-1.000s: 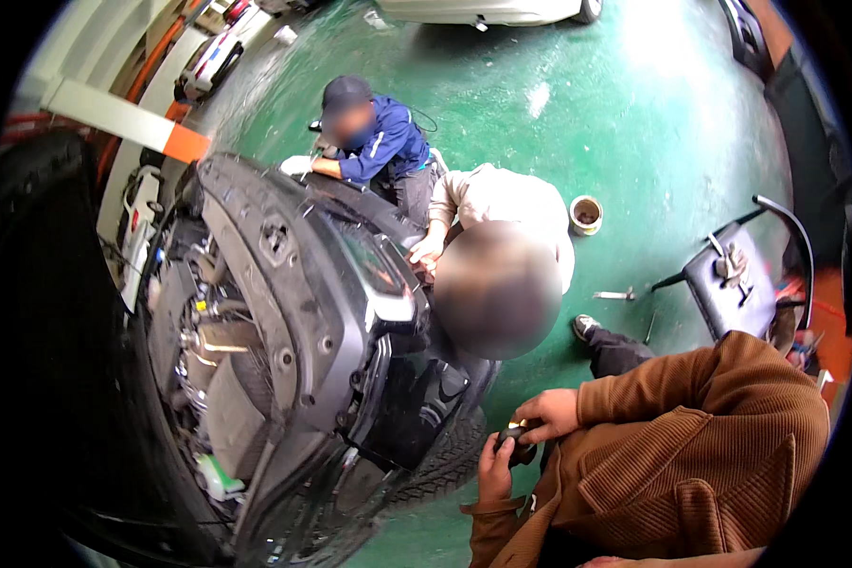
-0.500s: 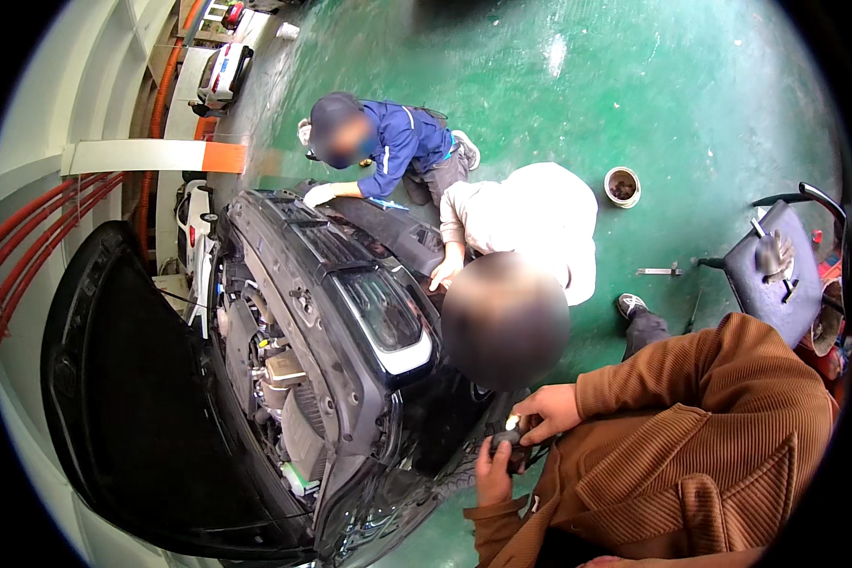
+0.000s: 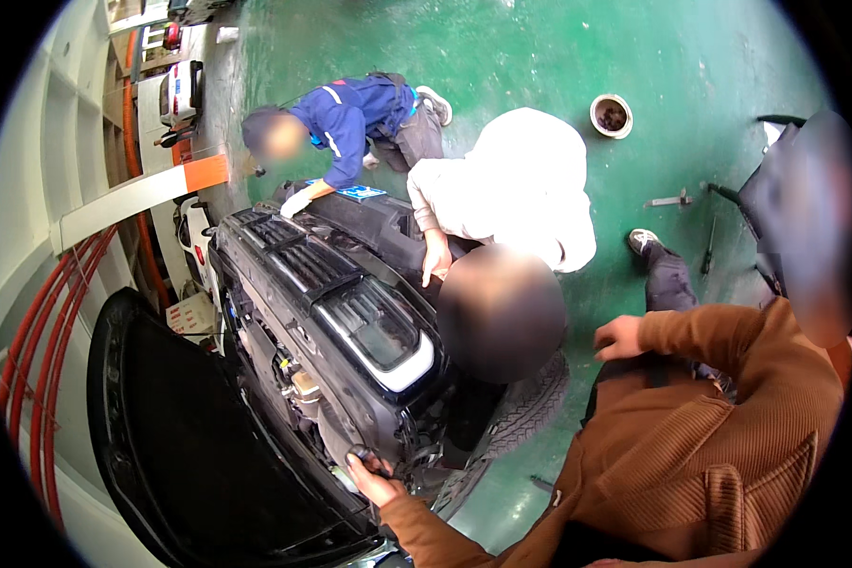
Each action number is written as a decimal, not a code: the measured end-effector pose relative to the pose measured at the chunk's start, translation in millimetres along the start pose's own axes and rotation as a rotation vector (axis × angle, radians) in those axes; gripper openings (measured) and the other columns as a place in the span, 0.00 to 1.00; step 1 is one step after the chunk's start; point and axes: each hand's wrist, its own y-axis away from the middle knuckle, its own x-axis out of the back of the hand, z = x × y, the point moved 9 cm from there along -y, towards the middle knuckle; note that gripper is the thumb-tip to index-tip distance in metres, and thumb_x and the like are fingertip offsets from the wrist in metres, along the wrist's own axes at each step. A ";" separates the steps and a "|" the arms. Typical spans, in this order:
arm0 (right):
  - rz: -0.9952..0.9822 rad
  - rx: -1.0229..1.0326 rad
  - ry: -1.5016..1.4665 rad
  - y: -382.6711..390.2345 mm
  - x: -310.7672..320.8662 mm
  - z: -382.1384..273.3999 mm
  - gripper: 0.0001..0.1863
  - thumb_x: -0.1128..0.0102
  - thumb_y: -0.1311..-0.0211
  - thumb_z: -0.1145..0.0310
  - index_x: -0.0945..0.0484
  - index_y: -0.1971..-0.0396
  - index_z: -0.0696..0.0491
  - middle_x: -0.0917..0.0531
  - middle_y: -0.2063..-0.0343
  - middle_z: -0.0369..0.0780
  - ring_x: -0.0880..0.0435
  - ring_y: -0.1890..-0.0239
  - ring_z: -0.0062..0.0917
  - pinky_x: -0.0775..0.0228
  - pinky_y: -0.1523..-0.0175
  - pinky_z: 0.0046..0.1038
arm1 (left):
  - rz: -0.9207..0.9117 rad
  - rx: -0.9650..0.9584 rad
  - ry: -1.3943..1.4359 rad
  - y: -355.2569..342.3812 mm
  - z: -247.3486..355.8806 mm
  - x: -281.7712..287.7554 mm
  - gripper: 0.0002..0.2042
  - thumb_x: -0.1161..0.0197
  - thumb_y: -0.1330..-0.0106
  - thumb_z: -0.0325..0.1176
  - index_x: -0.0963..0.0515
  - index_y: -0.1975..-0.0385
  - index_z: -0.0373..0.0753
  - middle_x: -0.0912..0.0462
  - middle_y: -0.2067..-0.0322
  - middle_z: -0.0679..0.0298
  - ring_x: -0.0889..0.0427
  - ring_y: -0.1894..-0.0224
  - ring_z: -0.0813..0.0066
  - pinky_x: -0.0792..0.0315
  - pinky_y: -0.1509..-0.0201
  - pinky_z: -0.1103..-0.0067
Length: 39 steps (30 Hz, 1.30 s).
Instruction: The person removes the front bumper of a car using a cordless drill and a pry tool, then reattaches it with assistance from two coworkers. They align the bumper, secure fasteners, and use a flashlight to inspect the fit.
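My left hand is wrapped round a small black lamp. It is held over the near front corner of the black car, whose engine bay lies exposed under a raised hood. My right hand hangs beside my thigh, its fingers loosely curled with nothing visible in them. It is apart from the car. Between my arms, across the front tyre, a person in white leans in at the headlight. That person's bare hand rests near the front bumper.
A person in a blue jacket crouches at the car's far front corner, one white-gloved hand on it. A round bucket and a metal tool are on the green floor. A striped barrier arm reaches in from the left.
My hands have parted. The left has carried the lamp left towards the engine bay; the right has let go of it and drawn back up and right. The person in blue has shifted slightly.
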 end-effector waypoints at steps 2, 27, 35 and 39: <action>0.039 -0.201 0.016 13.5 6.9 60.0 0.26 0.36 0.37 0.46 0.16 0.52 0.54 0.12 0.54 0.47 0.14 0.49 0.43 0.24 0.42 0.40 | 0.022 -0.041 -0.060 -31.4 -3.5 -14.3 0.17 0.41 0.24 0.53 0.27 0.63 0.44 0.28 0.78 0.71 0.34 0.82 0.82 0.43 0.81 0.82; 0.335 -0.705 0.103 33.5 28.3 249.6 0.20 0.39 0.40 0.59 0.18 0.52 0.55 0.15 0.50 0.52 0.18 0.45 0.49 0.26 0.39 0.44 | 0.553 -0.426 -0.786 -42.8 -23.7 -62.3 0.36 0.44 0.23 0.52 0.35 0.34 0.20 0.29 0.38 0.31 0.29 0.37 0.38 0.37 0.30 0.60; 0.318 -0.762 0.102 31.2 39.2 254.5 0.20 0.39 0.40 0.60 0.17 0.51 0.53 0.14 0.53 0.53 0.17 0.46 0.51 0.25 0.40 0.44 | 0.591 -0.393 -0.786 -34.7 -18.6 -70.9 0.37 0.45 0.22 0.53 0.38 0.32 0.19 0.31 0.36 0.31 0.30 0.34 0.39 0.39 0.28 0.63; 0.310 -0.773 0.130 29.3 42.1 258.8 0.20 0.40 0.39 0.59 0.17 0.51 0.54 0.14 0.53 0.54 0.17 0.47 0.51 0.25 0.40 0.45 | 0.572 -0.377 -0.810 -30.7 -13.3 -80.1 0.39 0.45 0.22 0.53 0.41 0.31 0.17 0.34 0.33 0.30 0.32 0.31 0.40 0.41 0.25 0.65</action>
